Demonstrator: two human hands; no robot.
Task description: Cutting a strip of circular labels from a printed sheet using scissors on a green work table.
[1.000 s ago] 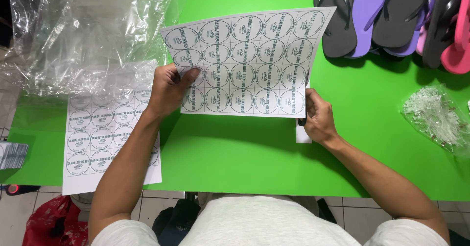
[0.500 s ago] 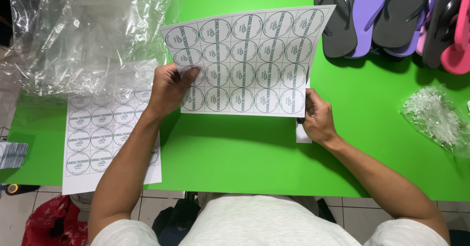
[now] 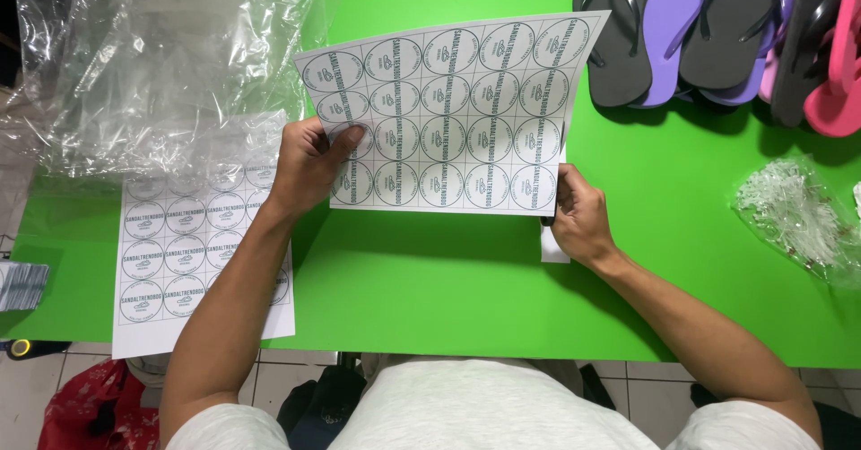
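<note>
Both hands hold a sticker sheet (image 3: 453, 114) of round labels lifted over the green surface (image 3: 430, 298). The left hand (image 3: 309, 168) has its grip closed on the sheet's left edge, thumb over the printed face. The right hand (image 3: 581, 217) pinches the lower right corner, fingers curled behind the paper. A second label sheet (image 3: 193, 253) lies flat to the left, its lower edge overhanging the surface's near edge, its top under crumpled clear plastic (image 3: 161, 64). Flip-flops (image 3: 717, 29) crowd the far right corner, with a small clear bag (image 3: 794, 217) near the right edge. Bare green stretches between the hands and the near edge.
</note>
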